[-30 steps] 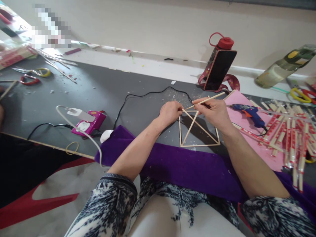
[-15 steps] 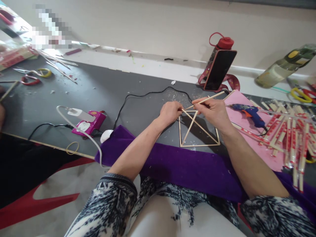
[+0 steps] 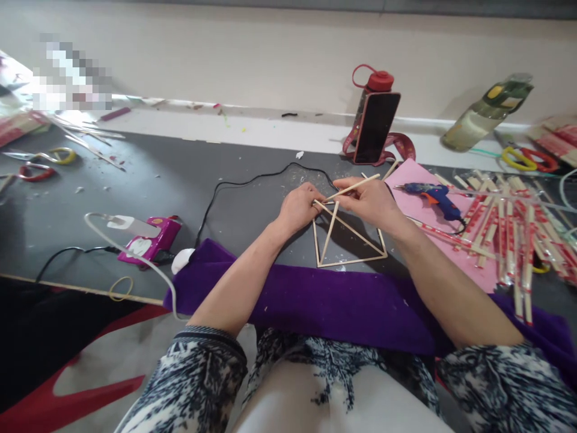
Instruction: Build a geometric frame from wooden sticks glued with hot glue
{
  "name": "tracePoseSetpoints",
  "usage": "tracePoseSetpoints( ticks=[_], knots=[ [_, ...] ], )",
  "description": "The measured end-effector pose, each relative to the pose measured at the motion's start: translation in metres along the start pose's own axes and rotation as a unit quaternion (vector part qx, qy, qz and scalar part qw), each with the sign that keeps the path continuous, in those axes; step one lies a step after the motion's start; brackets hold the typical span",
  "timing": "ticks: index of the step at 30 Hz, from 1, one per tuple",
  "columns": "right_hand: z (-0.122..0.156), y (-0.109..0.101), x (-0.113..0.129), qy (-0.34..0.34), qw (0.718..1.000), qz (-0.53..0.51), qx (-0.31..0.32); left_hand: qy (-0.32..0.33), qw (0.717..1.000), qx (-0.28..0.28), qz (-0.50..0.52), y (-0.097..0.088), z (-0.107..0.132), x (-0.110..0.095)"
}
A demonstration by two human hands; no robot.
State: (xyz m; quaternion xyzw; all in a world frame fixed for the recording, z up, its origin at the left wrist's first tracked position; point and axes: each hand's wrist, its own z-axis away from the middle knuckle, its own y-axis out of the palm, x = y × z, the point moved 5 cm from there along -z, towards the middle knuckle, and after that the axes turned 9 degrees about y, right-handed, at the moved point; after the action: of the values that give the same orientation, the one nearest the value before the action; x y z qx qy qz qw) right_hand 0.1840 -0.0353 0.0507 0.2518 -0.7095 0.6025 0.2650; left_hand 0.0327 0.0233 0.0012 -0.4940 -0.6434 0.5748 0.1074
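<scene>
A frame of thin wooden sticks, a square with diagonals, lies on the dark grey mat in front of me. My left hand is closed and pinches the frame's far left corner. My right hand is closed on a loose wooden stick, which slants up to the right with its lower end at that same corner. Both hands nearly touch above the frame.
A blue glue gun lies on a pink sheet to the right, beside several wrapped chopsticks. A phone leans on a red bottle. A pink device with cables sits left; scissors far left. A purple cloth covers my lap.
The camera view has shifted, so everything sits slightly lower and to the left. Both hands keep the same hold on the frame corner and the stick.
</scene>
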Motion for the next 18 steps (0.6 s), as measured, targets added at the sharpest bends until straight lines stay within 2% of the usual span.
tracePoseSetpoints(
  ticks=[3, 6, 10, 13, 18],
  knots=[
    [0.018, -0.014, -0.007, 0.001, 0.999, 0.043, 0.023, -0.008, 1.0, 0.015, 0.02, -0.001, -0.001, 0.002],
    [0.043, -0.03, -0.027, 0.007, 0.999, 0.043, 0.022, -0.018, 0.999, 0.024, 0.029, -0.004, -0.003, 0.004],
    [0.064, -0.043, -0.067, 0.079, 0.995, 0.059, -0.006, -0.037, 0.999, 0.03, 0.022, -0.007, -0.003, 0.005],
    [0.067, -0.042, -0.085, 0.135, 0.981, 0.14, 0.0, -0.041, 0.998, 0.038, 0.021, -0.006, -0.003, 0.004],
    [0.064, -0.029, -0.083, 0.179, 0.943, 0.278, 0.04, -0.06, 0.997, 0.043, 0.008, -0.005, -0.002, 0.003]
  ],
)
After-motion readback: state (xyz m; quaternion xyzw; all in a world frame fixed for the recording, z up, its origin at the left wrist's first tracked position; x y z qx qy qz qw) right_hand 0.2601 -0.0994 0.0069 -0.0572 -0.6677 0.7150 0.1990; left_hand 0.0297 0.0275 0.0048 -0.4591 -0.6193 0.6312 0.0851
